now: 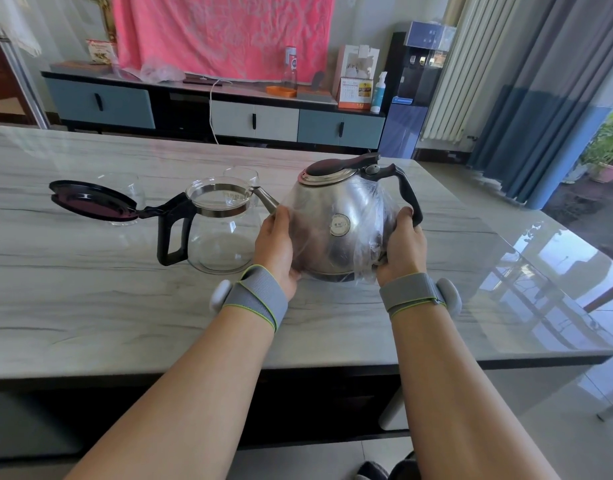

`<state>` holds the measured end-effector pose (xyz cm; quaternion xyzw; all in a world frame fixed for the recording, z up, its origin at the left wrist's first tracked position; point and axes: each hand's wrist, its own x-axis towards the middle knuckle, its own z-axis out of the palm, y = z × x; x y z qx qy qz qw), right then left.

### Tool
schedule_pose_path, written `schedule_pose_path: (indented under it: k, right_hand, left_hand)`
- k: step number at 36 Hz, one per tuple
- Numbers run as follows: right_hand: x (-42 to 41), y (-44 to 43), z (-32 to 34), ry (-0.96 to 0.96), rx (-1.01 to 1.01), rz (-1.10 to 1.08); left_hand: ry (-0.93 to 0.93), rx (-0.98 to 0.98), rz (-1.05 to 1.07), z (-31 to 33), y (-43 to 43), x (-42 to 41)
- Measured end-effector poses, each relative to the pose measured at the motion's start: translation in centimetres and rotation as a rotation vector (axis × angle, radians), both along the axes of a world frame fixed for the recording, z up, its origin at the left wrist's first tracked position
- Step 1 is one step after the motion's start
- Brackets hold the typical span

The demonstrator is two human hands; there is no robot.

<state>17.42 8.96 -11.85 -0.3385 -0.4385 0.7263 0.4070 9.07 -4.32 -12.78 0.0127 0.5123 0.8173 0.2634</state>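
While resting on the table (pixel 125 306), the steel kettle (pixel 339 226) sits gripped between both hands (pixel 339 251).

shiny steel kettle (pixel 339 216) in clear plastic film

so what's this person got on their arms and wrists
No sleeves or gloves; forearms bare. The left wrist carries a grey woven fabric strap edged in lime green, with a rounded white plastic module on its outer side; the right wrist has the same strap and module.
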Motion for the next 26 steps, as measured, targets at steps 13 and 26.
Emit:
schedule_pose_path:
  k: [13,26]
  right_hand:
    - [0.01,-0.20,0.20,0.004,0.000,-0.006]
    - [-0.08,-0.20,0.25,-0.001,0.003,-0.009]
  left_hand:
    - [0.015,-0.011,0.003,-0.02,-0.05,0.06]
    - [0.006,-0.020,-0.002,-0.03,0.02,0.05]
